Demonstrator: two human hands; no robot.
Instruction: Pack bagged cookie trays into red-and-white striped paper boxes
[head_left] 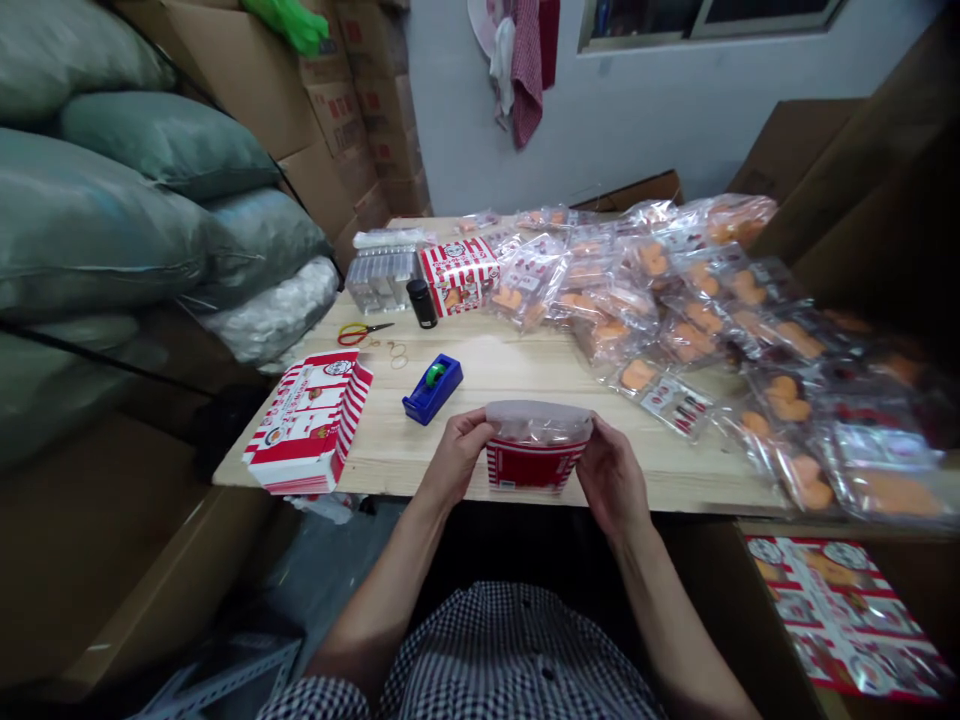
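Observation:
At the front edge of the table I hold a red-and-white printed box [534, 468] with a clear plastic part showing along its top. My left hand [456, 455] is closed on its left side, thumb at the upper corner. My right hand [615, 472] grips the right end, its fingertips partly hidden behind the box. Just beyond my left hand stands a blue tape dispenser [433, 388] with a green roll. To the left lies a stack of flat red-and-white printed cartons [309, 425].
Clear bags with orange pieces [600, 300] cover the table's right side. At the back stand clear plastic trays [382, 275], a striped box [461, 275] and a black bottle [421, 303]. Scissors [364, 332] lie nearby. Large sacks [112, 220] rise on the left; printed sheets [851, 615] lie lower right.

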